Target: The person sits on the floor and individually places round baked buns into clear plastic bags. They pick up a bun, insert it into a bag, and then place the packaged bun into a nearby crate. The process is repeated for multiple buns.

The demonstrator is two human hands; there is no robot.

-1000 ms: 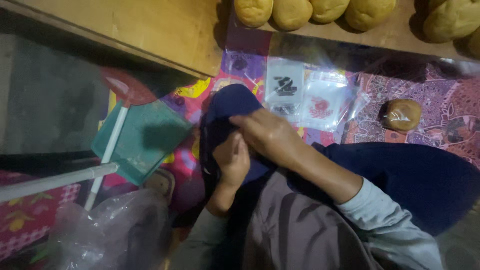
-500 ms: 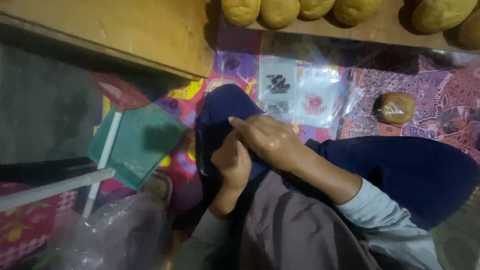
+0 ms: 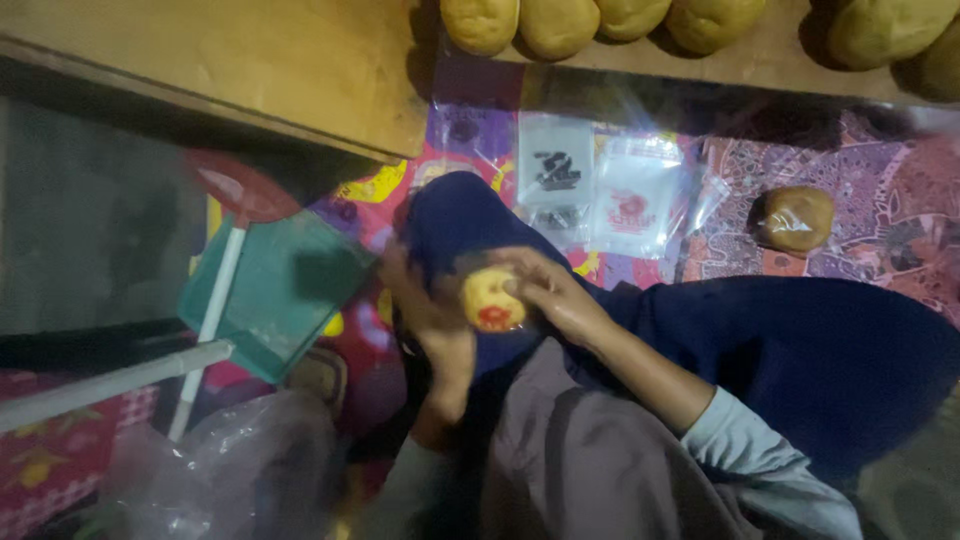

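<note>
A small round yellow bun [image 3: 490, 300] inside a clear bag with a red print sits between both my hands, over my lap covered in dark blue cloth [image 3: 800, 350]. My left hand [image 3: 428, 318] cups the bun from the left side. My right hand [image 3: 556, 292] grips it from the right, fingers curled over the top of the bag. Both forearms reach up from the bottom of the view in light grey sleeves.
A wooden board [image 3: 250, 70] carries several golden buns [image 3: 560, 22] along the top edge. Printed clear bags [image 3: 600, 190] lie on the patterned mat [image 3: 880, 190], with one wrapped bun [image 3: 795, 218] to the right. A teal box [image 3: 275, 295], white rod [image 3: 110, 380] and crumpled plastic bag [image 3: 230, 470] lie on the left.
My hands were pressed together over the dark cloth with nothing visible in them. Now they have parted a little and the bagged bun shows between them.
</note>
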